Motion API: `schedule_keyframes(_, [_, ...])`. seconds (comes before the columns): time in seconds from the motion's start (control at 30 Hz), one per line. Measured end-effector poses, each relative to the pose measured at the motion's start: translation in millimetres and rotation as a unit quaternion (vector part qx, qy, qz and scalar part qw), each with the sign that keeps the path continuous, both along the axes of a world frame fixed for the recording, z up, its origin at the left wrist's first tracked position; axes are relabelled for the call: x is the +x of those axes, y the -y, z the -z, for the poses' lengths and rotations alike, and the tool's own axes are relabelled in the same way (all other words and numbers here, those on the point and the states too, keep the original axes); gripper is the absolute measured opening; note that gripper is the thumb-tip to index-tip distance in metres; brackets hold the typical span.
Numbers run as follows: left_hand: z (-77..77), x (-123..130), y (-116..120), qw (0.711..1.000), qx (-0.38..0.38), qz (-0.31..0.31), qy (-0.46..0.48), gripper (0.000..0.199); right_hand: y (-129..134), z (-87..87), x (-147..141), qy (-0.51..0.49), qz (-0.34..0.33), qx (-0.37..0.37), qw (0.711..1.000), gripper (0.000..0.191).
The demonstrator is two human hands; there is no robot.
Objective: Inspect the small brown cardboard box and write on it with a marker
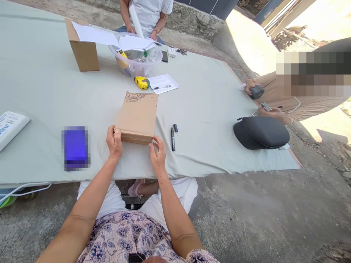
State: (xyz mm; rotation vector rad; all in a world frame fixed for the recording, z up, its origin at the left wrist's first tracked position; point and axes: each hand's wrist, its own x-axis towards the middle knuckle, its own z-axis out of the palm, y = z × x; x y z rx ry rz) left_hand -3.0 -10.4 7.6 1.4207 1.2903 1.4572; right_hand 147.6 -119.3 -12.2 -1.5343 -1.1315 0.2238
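Note:
A brown cardboard box [137,115] lies on the cloth-covered table in front of me, with black curved pen lines drawn at its far end. My left hand [114,142] grips its near left corner, thumb towards the top. At the near right corner, my right hand [158,152] holds the box with thumb and fingers. To the right of that hand rests an uncapped black marker [173,139], its cap [175,128] lying beside its tip. Beyond the box are a yellow tape measure [142,83] and a written sheet [164,83] with a pen on it.
A clear plastic basin [137,67] holds papers and bottles, beside a standing cardboard box [85,56]. A blurred purple item [75,146] and a white device [11,126] lie left. A black case [261,133] sits right. Two other people are at the table's far and right sides.

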Motion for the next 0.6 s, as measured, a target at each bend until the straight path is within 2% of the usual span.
schedule_keyframes(0.13, [5.5, 1, 0, 0.996, -0.046, 0.056, 0.048, 0.044, 2, -15.0, 1, 0.053, 0.035, 0.047, 0.997, 0.035])
schedule_keyframes(0.2, [7.9, 2, 1, 0.994, -0.055, 0.081, 0.040, 0.033, 2, -26.6, 4, 0.074, 0.054, 0.078, 0.993, 0.033])
schedule_keyframes(0.27, [9.4, 3, 2, 0.998, -0.026, 0.052, -0.005, 0.026, 1, -38.2, 7, 0.087, 0.057, 0.099, 0.990, 0.029])
schedule_keyframes(0.3, [9.8, 3, 2, 0.999, -0.002, 0.023, -0.024, 0.029, 1, -43.0, 8, 0.097, 0.052, 0.101, 0.989, 0.028])
schedule_keyframes(0.37, [10.0, 3, 3, 0.999, 0.044, -0.017, -0.025, 0.036, -2, -49.9, 10, 0.123, 0.037, 0.096, 0.987, 0.026])
schedule_keyframes(0.4, [9.9, 3, 3, 0.998, 0.060, -0.014, -0.010, 0.034, -3, -51.8, 11, 0.135, 0.029, 0.092, 0.986, 0.025])
schedule_keyframes(0.47, [9.3, 2, 4, 0.996, 0.083, 0.036, 0.024, 0.030, -5, -53.4, 10, 0.146, 0.023, 0.091, 0.985, 0.024])
schedule_keyframes(0.6, [7.7, 1, 6, 0.977, 0.120, 0.177, 0.015, 0.046, -8, -53.7, 6, 0.134, 0.027, 0.090, 0.987, 0.023])
